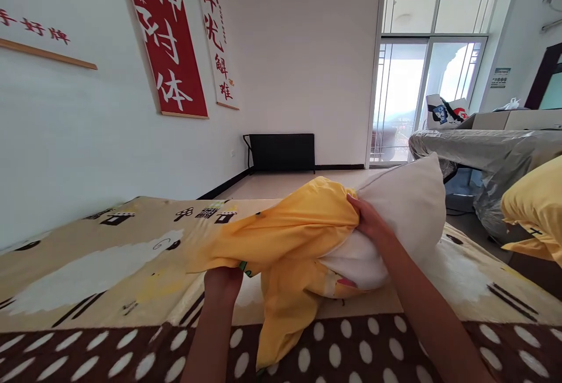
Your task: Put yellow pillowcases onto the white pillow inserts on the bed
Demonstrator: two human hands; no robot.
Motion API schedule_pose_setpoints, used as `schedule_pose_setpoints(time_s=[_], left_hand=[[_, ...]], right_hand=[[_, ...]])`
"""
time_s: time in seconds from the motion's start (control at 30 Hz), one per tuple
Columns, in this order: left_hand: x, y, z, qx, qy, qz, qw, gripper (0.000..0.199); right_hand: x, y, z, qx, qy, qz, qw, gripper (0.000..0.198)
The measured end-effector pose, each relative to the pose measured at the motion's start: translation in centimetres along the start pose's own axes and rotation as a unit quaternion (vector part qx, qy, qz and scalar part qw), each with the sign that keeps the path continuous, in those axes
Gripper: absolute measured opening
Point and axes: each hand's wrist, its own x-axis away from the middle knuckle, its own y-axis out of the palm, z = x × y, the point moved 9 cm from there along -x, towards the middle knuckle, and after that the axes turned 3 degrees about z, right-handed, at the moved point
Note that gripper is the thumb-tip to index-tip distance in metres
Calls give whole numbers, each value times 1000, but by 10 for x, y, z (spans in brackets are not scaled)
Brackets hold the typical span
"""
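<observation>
A white pillow (406,207) lies on the bed, partly inside a yellow pillowcase (290,225). The case covers the pillow's left part, while its right end stands bare and tilted up. My left hand (223,282) is closed on the left end of the pillowcase, its fingers mostly hidden by the cloth. At the border where yellow fabric meets the pillow, my right hand (366,218) grips the pillowcase against the white filling. A loose flap of the case hangs toward the near side of the bed.
Under both hands spreads a beige blanket (100,266) with a brown, white-dotted border. Another yellow pillow (538,195) is at the right edge. Behind it stands a plastic-covered table (478,143) with boxes. A folded black frame (282,152) leans by the far wall.
</observation>
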Motion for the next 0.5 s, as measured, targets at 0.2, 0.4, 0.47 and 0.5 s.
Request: schedule_pose_setpoints(time_s=[0.2,0.4,0.47,0.5], left_hand=[[4,5,-3,0,-9,-4,1000,38],[7,9,-2,-13,-20,-11,1000,41],[8,11,0,-16,-18,-14,1000,39],[10,14,2,-18,-16,-21,999,38]], right_hand=[[3,-3,-6,25,-5,12,1000,21],[-6,-1,-37,-82,-77,-1,994,15],[-9,-4,-49,-107,-78,24,991,6],[-10,-6,-56,-116,-82,37,989,5]])
